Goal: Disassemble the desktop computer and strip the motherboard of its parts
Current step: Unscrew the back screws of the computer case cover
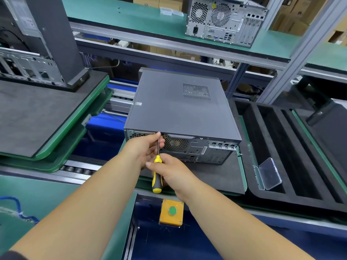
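You are working at a conveyor line, and a dark grey desktop computer is lying flat on a black foam pallet in front of you, its rear panel facing you and its cover still on; a second computer tower is standing on the green upper shelf beyond it, and an opened chassis is sitting on the pallet to your left; a black foam tray with long slots is lying just right of the computer, holding a small clear plastic box; your left hand is reaching to the upper left of the rear panel, its fingers curling around the screwdriver shaft near the tip; your right hand is gripping the yellow-and-black handle of the screwdriver, whose tip is meeting the panel's top edge; a yellow button box with a green button is sitting below your wrists.
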